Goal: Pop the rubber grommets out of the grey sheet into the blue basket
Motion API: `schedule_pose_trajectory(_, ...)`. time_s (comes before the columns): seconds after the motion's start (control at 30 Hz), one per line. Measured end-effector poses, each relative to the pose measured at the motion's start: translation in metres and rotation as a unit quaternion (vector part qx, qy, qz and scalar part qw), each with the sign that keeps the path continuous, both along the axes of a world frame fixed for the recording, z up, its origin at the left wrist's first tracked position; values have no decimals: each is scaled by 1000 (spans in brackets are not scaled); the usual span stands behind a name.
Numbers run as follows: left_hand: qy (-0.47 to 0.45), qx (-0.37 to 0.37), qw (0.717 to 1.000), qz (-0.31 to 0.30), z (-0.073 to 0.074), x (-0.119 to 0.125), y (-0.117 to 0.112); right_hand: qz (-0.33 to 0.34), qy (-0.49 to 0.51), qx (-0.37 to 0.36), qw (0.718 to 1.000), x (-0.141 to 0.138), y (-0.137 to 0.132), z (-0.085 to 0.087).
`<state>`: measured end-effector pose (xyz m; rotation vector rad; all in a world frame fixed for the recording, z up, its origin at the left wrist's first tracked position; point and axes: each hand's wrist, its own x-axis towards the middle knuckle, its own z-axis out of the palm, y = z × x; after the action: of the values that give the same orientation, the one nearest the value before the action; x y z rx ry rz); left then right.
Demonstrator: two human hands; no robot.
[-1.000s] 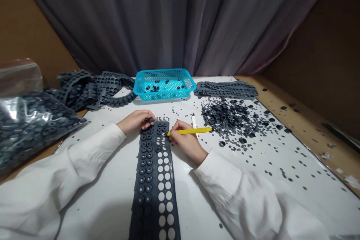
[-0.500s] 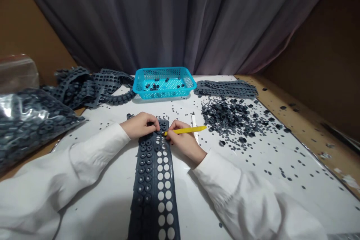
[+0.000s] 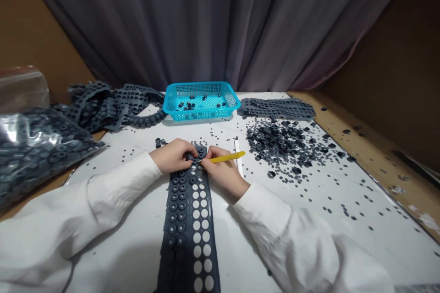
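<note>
My left fingers point(image 3: 188, 152) pinch the top end of the soft, floppy rubber strip point(image 3: 172, 229); my right fingers point(image 3: 209, 157) pinch a yellow-handled tool point(image 3: 227, 157) just beside that end; the strip bends easily, so it's best held close to where I work.

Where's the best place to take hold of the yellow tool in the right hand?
The exposed yellow shaft, coming from the right: it is slim and sticks out past the right hand, whose fingers cover its other end over the dark rubber sheet.

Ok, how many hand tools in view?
2. A yellow-handled tool held in the right hand, its tip at the dark rubber strip; a white-handled craft knife lying just beyond on the white sheet. Others may be hidden.
</note>
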<state>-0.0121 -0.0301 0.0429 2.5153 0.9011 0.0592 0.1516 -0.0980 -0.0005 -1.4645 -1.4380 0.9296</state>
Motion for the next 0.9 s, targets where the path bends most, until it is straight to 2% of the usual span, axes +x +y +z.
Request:
schedule_pose_trajectory(0.2, 34, 73, 995, -54, -5, 4, -6, 4, 29, -19, 999, 1, 1, -3)
schedule_pose_trajectory(0.4, 42, 86, 992, -85, -7, 4, -5, 3, 40, -31, 999, 1, 2, -2)
schedule_pose_trajectory(0.53, 41, 84, 992, -82, -8, 5, -4, -3, 39, -26, 999, 1, 2, -2)
schedule_pose_trajectory(0.73, -7, 68, 996, -52, -11, -3, -1, -4, 41, -27, 999, 0, 1, -1)
schedule_pose_trajectory(0.8, -39, 55, 998, -10, -11, -8, 5, -5, 41, -23, 999, 0, 1, 0)
schedule_pose_trajectory(0.9, -110, 1, 990, 89, -8, -18, 17, -8, 42, -13, 999, 0, 1, -1)
